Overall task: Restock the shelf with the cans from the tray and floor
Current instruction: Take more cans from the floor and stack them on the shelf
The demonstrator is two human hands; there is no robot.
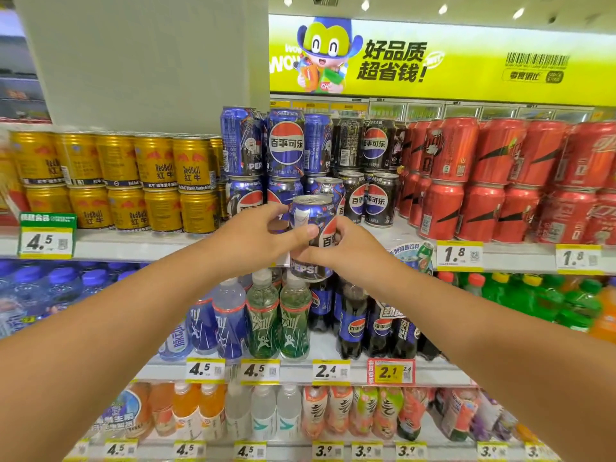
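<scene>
A blue Pepsi can (311, 211) stands upright in front of the can shelf (413, 235), held between both hands. My left hand (256, 238) grips its left side, thumb across the front. My right hand (350, 248) grips its right side and lower front. The can's lower part shows below the hands, over the shelf's front edge. Behind it stand stacked blue Pepsi cans (285, 145) two high, and one blue can (328, 188) just behind the held one. Tray and floor are out of view.
Gold Red Bull cans (160, 181) fill the shelf's left, black Pepsi cans (378, 198) and red cola cans (500, 181) the right. A bare patch of shelf lies right of the held can. Bottles (266, 321) fill the lower shelves.
</scene>
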